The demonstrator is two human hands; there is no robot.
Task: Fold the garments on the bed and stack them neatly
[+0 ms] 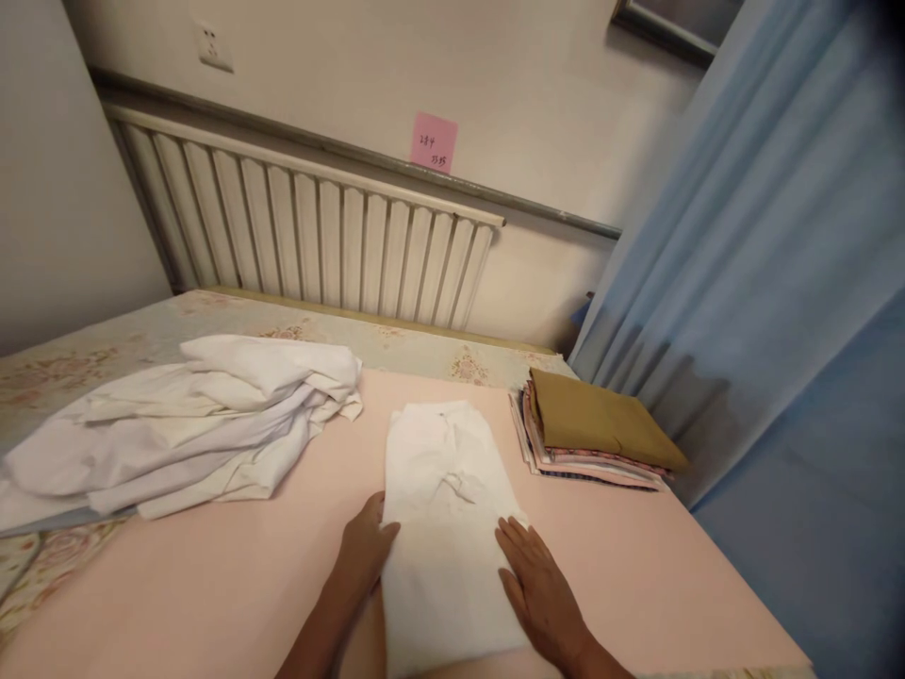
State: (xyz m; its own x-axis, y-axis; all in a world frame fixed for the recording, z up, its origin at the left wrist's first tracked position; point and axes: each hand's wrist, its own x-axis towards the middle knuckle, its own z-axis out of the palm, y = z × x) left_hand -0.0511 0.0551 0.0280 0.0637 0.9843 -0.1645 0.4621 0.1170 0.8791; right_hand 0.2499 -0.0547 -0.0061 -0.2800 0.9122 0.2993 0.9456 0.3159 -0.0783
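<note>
We judge mid-folding: left hand [368, 539] half-curled at the white cloth [449, 575], grip unclear; right hand [538, 583] flat on it, grasping nothing. Next likely calls for smoothing creases.

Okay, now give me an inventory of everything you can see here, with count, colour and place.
Folded cloth: one, white, between the hands
Cloth heap: one, whitish, left; pieces uncountable
Folded stack: one, mustard on top, right
Sheet: one, pale pink, under the folded cloth
Floral cover: one, pale with flowers, beneath the sheet
Radiator: one, off-white, against the wall
Rail: one, greyish, along the wall
Note: one, pink, on the wall
Socket: one, white, upper left
Frame: one, dark, top right, cut off
Curtain: one, blue, right
Wall: one, cream, behind
Left hand: one, bare, cloth's left edge
Right hand: one, bare, cloth's right edge
</note>
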